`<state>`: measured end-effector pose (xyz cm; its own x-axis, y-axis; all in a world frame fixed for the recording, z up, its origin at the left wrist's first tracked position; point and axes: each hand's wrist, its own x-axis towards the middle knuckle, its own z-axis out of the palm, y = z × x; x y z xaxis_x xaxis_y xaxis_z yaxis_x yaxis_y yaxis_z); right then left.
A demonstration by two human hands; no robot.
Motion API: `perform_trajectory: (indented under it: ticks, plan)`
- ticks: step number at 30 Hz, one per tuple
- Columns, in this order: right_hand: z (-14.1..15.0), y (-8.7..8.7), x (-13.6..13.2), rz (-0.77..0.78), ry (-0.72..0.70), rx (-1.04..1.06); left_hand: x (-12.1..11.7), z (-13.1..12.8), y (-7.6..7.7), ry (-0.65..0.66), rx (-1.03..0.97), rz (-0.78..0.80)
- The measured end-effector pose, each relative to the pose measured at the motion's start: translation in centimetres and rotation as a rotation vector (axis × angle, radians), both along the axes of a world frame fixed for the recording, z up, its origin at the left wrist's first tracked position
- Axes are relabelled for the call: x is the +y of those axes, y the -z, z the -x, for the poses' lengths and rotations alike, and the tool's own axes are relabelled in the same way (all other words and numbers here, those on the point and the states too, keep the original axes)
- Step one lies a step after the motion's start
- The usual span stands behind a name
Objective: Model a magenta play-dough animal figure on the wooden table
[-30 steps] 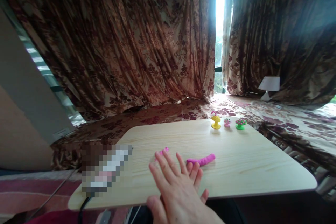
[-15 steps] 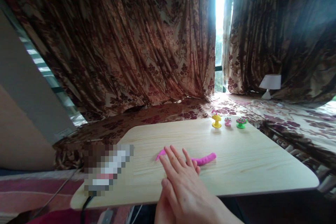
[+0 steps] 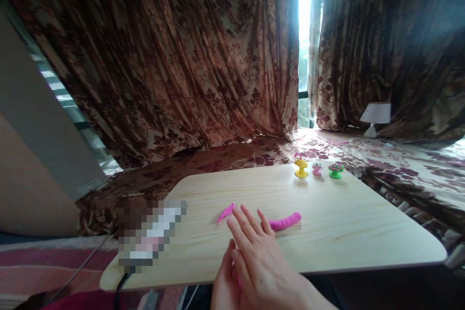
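Note:
My right hand (image 3: 258, 254) lies over my left hand (image 3: 222, 276), palm toward palm, its fingers stretched out. A bit of pink modelling clay (image 3: 240, 281) shows between the two palms; most of it is hidden. The left hand is mostly covered, with its thumb side showing. Beyond the right hand, a thick roll of pink clay (image 3: 286, 222) rests on the table, its near end hidden behind the fingers. To the left of the fingertips lies a small, thin, pointed pink clay piece (image 3: 225, 213).
Three mushroom-like clay figures stand along the table's (image 3: 363, 232) far edge: a yellow one (image 3: 301, 168), a small pink one (image 3: 317, 170) and a green one with dots (image 3: 336, 170). A blurred-out flat object (image 3: 156, 232) with a black cable lies at the left. A white lamp (image 3: 376, 114) stands beyond.
My right hand has slid slightly back toward me over the left, uncovering more of the small pink piece. Pink clay now shows between the palms.

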<state>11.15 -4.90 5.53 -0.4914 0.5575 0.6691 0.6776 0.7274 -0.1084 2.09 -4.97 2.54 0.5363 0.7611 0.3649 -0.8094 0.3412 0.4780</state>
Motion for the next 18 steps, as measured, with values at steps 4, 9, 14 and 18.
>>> perform_trajectory:
  ticks: [4,9,14,18]
  plan:
    - [1.0,4.3,-0.9,-0.39,-0.044,0.065,0.5,1.4,-0.7,-0.066,-0.057,0.051]
    - [5.4,3.6,-0.7,-0.139,0.253,0.204,1.1,-1.1,2.3,0.03,-0.023,-0.056]
    - [-2.1,-1.5,0.7,0.089,0.084,0.026,-0.4,-0.7,0.2,-0.058,0.013,0.062]
    - [-2.9,1.1,-0.7,0.021,-0.099,-0.097,-4.2,0.1,-4.4,-0.095,0.135,0.024]
